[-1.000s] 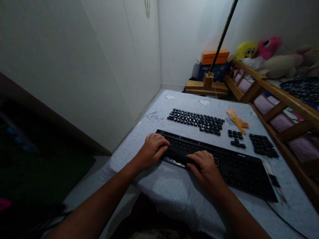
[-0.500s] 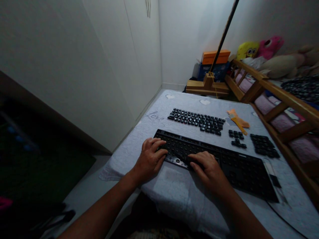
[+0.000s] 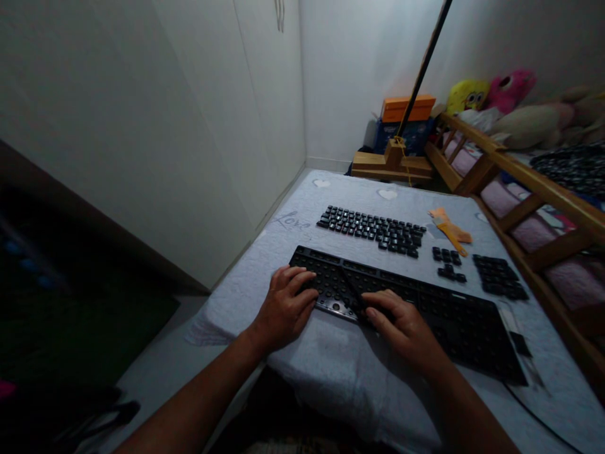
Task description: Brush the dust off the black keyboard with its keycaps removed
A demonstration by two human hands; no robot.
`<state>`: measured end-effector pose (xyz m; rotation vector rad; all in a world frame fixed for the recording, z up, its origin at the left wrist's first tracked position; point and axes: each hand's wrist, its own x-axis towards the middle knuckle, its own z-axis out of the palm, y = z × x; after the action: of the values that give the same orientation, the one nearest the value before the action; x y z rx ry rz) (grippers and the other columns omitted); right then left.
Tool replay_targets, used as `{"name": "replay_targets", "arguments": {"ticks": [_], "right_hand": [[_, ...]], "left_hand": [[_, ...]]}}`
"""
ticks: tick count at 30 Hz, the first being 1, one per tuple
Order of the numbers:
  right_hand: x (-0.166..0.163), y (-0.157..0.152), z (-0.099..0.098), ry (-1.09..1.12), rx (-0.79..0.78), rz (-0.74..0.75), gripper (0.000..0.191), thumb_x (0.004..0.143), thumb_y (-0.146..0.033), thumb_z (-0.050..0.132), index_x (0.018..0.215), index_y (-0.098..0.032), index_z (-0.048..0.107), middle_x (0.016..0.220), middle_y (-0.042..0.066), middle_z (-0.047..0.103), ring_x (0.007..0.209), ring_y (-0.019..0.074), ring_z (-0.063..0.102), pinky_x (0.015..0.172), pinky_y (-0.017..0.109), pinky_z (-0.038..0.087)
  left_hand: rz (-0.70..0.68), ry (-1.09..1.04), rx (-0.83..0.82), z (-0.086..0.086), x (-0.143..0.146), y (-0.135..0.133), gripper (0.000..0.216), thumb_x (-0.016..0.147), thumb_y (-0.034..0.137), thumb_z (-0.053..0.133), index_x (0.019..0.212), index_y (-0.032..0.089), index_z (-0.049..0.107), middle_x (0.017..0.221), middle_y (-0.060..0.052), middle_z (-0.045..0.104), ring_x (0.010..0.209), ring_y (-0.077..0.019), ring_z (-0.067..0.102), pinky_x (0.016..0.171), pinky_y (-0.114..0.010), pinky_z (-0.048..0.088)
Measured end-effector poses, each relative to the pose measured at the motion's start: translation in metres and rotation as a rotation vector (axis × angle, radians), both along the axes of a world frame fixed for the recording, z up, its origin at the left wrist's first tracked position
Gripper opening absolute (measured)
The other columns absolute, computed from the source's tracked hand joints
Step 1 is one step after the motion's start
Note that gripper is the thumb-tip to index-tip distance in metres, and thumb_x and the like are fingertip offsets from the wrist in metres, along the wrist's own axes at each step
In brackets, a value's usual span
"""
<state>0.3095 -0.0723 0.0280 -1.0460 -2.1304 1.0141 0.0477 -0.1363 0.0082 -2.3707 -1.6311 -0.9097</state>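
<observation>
A black keyboard with its keycaps off lies slantwise on the cloth-covered table, bare key sockets showing. My left hand grips its left end, fingers curled over the top and thumb by the front edge. Between the fingers of my right hand is a slim black stick-like tool, pointing up and left over the sockets; its exact kind is too dark to tell. Behind the keyboard, loose black keycaps are laid out in rows. Smaller keycap groups and a number-pad block sit farther right.
A yellow-handled brush rests on an orange cloth at the table's back right. By the keyboard's right end lies a clear, thin item, and a cable runs off right. A wooden bed rail borders the right side; a white cabinet stands left.
The tool in my right hand has swung from low and flat to a steeper slant, its tip farther up the keyboard. My right hand shifted slightly right; my left stayed put.
</observation>
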Motion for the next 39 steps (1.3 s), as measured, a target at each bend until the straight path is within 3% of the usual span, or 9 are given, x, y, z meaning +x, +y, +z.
{"name": "replay_targets", "arguments": {"ticks": [5,14,28,34,39], "right_hand": [[0.004,0.001,0.003,0.089,-0.101,0.005,0.026,0.091,-0.033,0.058,0.107,-0.021,0.074,0.097,0.008,0.073,0.092,0.0233,0.067,0.083,0.039,0.051],[0.006,0.000,0.012,0.304,-0.509,0.107,0.032,0.087,-0.045,0.068,0.108,-0.022,0.076,0.092,0.006,0.076,0.084,0.0205,0.068,0.077,0.035,0.053],[0.007,-0.003,0.005,0.475,-0.776,0.122,0.039,0.081,-0.049,0.076,0.110,-0.022,0.075,0.080,0.003,0.070,0.067,0.0132,0.056,0.062,0.026,0.043],[0.004,-0.004,0.004,0.533,-0.829,0.138,0.040,0.080,-0.048,0.077,0.111,-0.023,0.074,0.079,0.003,0.067,0.065,0.0124,0.054,0.061,0.025,0.043],[0.004,-0.004,0.005,0.547,-0.819,0.176,0.036,0.080,-0.045,0.078,0.111,-0.026,0.075,0.083,0.002,0.067,0.068,0.0120,0.055,0.063,0.025,0.044]], "left_hand": [[-0.001,0.012,0.009,0.000,0.000,0.000,0.017,0.087,0.017,0.060,0.099,0.022,0.071,0.126,-0.009,0.064,0.126,-0.0281,0.047,0.110,-0.055,0.035],[-0.001,0.029,-0.006,-0.001,0.000,0.000,0.019,0.087,0.017,0.060,0.102,0.023,0.071,0.126,-0.009,0.064,0.126,-0.0285,0.048,0.110,-0.056,0.036],[-0.004,0.021,-0.002,0.001,0.002,0.001,0.021,0.087,0.017,0.061,0.103,0.024,0.072,0.123,-0.008,0.067,0.124,-0.0287,0.050,0.109,-0.057,0.037],[0.049,-0.205,0.036,0.023,0.015,0.005,0.012,0.089,0.022,0.060,0.097,0.023,0.070,0.109,-0.007,0.069,0.116,-0.0260,0.055,0.104,-0.049,0.044],[0.077,-0.454,0.018,0.047,0.029,0.008,0.016,0.091,0.027,0.062,0.105,0.023,0.066,0.110,-0.006,0.067,0.113,-0.0234,0.057,0.103,-0.045,0.046]]}}
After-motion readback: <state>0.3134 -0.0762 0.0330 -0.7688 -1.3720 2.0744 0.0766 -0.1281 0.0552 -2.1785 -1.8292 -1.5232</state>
